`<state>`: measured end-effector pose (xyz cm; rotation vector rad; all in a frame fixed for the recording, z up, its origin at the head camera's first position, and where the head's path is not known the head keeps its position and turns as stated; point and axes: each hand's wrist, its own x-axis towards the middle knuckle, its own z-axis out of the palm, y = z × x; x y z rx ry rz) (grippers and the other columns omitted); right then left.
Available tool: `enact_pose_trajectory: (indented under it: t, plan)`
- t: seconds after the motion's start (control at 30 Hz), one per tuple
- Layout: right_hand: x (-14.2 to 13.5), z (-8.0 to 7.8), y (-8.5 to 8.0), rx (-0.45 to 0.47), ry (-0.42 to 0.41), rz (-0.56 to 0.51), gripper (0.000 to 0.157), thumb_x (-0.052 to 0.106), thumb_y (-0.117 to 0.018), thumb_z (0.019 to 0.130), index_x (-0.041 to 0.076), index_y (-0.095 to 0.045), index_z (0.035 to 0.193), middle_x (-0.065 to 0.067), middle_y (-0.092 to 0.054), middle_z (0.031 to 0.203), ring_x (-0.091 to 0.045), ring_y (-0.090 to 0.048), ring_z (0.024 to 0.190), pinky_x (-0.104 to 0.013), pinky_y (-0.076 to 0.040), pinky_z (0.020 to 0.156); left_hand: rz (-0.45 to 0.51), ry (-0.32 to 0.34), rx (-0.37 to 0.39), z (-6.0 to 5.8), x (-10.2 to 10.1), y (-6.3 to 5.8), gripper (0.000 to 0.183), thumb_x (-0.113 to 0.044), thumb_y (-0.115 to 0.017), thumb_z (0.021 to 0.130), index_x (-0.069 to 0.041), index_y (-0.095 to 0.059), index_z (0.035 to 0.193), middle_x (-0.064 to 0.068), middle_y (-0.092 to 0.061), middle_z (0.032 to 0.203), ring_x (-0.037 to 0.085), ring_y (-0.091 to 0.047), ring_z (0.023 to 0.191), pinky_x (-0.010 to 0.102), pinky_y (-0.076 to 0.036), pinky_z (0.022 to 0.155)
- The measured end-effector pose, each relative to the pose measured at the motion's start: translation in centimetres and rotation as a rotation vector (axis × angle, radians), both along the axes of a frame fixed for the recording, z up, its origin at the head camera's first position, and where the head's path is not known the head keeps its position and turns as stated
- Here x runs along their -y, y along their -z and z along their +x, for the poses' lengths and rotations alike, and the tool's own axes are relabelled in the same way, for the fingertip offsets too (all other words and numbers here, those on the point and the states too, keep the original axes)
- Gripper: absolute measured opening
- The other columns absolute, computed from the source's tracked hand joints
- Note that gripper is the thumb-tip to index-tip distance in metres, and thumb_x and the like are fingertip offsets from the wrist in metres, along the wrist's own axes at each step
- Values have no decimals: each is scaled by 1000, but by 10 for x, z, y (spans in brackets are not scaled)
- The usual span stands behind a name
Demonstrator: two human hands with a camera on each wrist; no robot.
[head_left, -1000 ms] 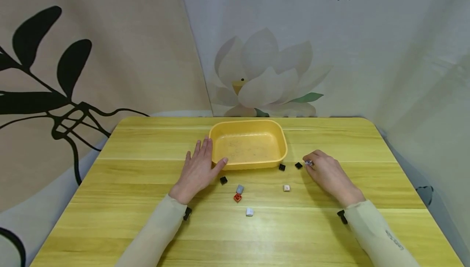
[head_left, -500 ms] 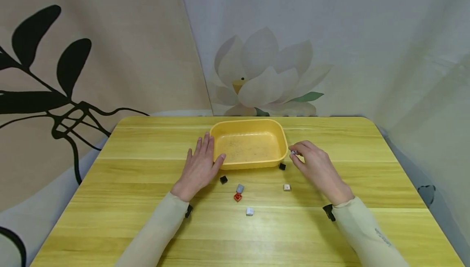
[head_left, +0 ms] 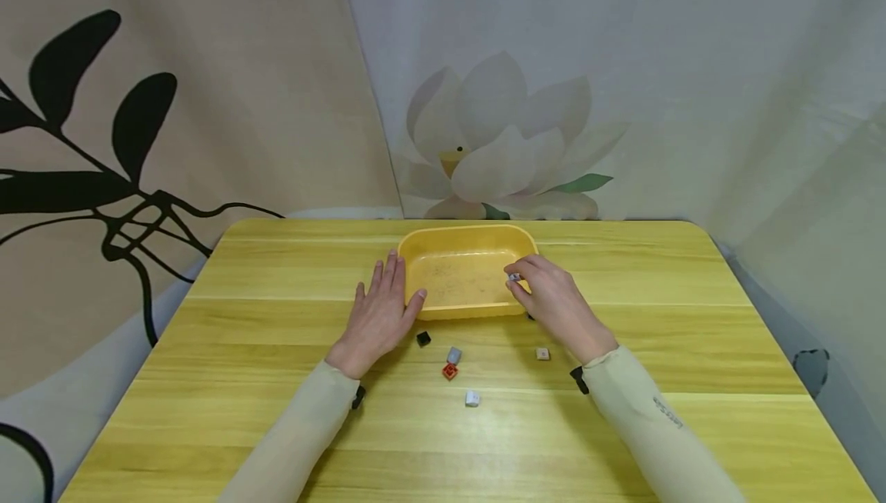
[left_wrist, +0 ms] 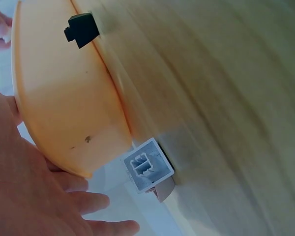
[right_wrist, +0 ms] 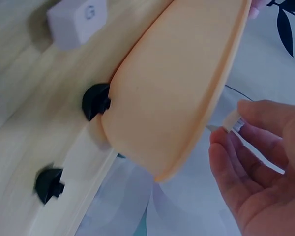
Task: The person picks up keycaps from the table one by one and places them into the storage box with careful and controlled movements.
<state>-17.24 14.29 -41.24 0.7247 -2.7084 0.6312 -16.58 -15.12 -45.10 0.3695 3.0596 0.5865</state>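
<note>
My right hand [head_left: 554, 299] pinches a small white keycap [right_wrist: 232, 122] between thumb and fingertips, over the right end of a yellow plastic tray [head_left: 471, 312]. The left hand [head_left: 377, 318] lies with straight, spread fingers against the tray's left side, its thumb at the front rim. In front of the tray lie a black keycap [head_left: 424, 339], a grey-blue keycap [head_left: 454, 354] touching a red one [head_left: 450, 371], and a white keycap [head_left: 472, 398]. The left wrist view shows the hollow underside of the grey keycap [left_wrist: 148, 166]. To the right sits a white keycap [head_left: 543, 354] marked G.
Close to the tray's front right corner is a black keycap [right_wrist: 96, 101], with another black keycap [right_wrist: 49, 184] farther off. All stand on a wooden table [head_left: 277, 426]. A patterned cloth [head_left: 291, 88] hangs behind the table's far edge.
My right hand has moved left with the pinched white keycap, from the table right of the tray to over the tray's right end. The left hand has stayed at the tray.
</note>
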Motion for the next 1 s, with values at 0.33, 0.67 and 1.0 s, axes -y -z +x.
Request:
enact_pose_trajectory:
  t: [0.33,0.67,1.0]
  plan:
    - [23,-20,6,48,-15,32,20,7,-76,95,-1,-76,113,-13,-73,110,-25,-70,97,-39,-59,83,1,1,12,1,-1,0,81,-57,-28,110,1,-10,164,16,-2,173,42,-11,156,73,-20,116]
    - [33,-37,10,146,-41,136,19,6,-73,97,-2,-76,113,-15,-72,110,-28,-69,99,-39,-58,86,11,-3,14,0,-2,-1,81,-55,-29,110,1,-10,164,17,-3,173,43,-12,156,74,-22,114]
    - [40,-53,14,244,-19,214,9,5,-70,96,3,-76,90,-9,-68,88,-23,-61,83,-37,-53,73,8,-7,27,-1,-1,0,81,-57,-28,110,1,-9,164,16,-2,173,42,-11,156,73,-22,115]
